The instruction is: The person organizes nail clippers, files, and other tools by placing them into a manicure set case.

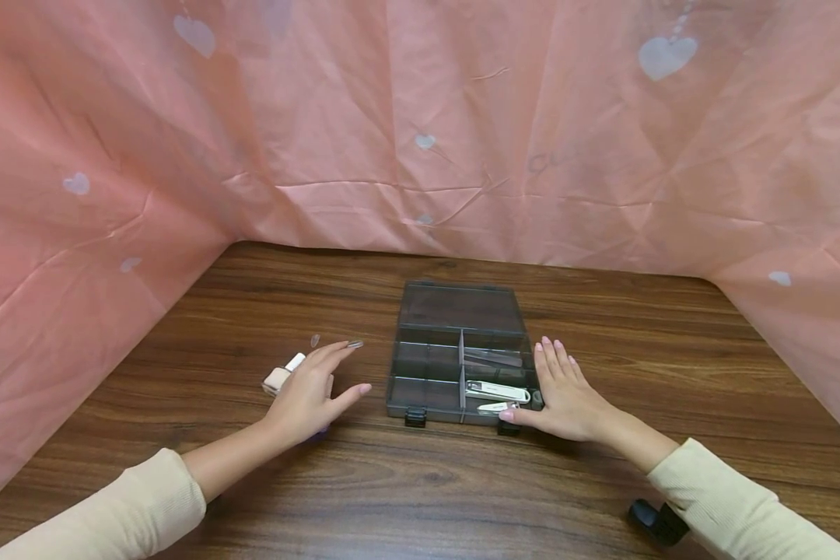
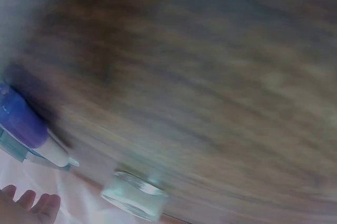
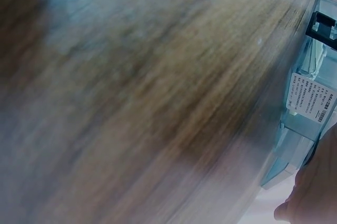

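A grey see-through divided box (image 1: 428, 362) lies on the wooden table, with nail clippers (image 1: 497, 391) and other small tools in its right compartments. My right hand (image 1: 567, 400) rests along the box's right edge, fingers straight, thumb at the front corner. In the right wrist view, the box wall (image 3: 295, 145) carries a printed label (image 3: 310, 98). To the left of the box, my left hand (image 1: 308, 397) reaches out, thumb apart from the extended fingers. A small shiny clear piece (image 1: 355, 344) shows right at its fingertips. Another clear piece (image 1: 315, 340) lies just beyond the hand.
A small bottle with pale contents (image 1: 276, 379) and a white cap (image 1: 295, 362) stands left of my left hand. A purple bottle (image 2: 23, 119) shows in the left wrist view. A black object (image 1: 658, 521) is beside my right sleeve. Pink cloth (image 1: 462, 155) encloses the table.
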Demonstrator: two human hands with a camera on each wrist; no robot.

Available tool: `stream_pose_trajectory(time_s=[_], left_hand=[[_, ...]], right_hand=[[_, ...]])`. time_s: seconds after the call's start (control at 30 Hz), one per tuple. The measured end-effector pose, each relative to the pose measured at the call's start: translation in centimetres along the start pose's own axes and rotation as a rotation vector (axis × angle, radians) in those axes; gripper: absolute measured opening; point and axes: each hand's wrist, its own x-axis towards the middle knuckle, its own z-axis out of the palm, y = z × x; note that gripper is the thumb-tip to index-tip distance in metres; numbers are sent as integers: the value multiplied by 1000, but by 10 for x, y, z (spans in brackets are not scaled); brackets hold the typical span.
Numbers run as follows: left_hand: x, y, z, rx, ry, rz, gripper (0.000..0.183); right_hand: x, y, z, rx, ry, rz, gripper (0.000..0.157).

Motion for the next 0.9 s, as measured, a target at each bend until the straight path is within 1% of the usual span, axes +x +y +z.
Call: stream_pose_trajectory(time_s=[0.17, 0.43, 0.63, 0.77, 0.9], left_hand=[[-7, -12, -7, -14, 60, 34, 56], [-18, -29, -18, -13, 113, 11, 52], [-26, -43, -22, -20, 175, 5, 51], [-30, -50, -22, -14, 202, -22, 49], [-32, -55, -21, -26, 216, -90, 49]], right_hand=[[0, 0, 0, -3, 2, -5, 115], [2, 0, -2, -8, -7, -3, 115], [2, 0, -2, -2, -16, 0, 116], [1, 0, -2, 4, -19, 4, 116], [1, 1, -2, -1, -21, 4, 116]])
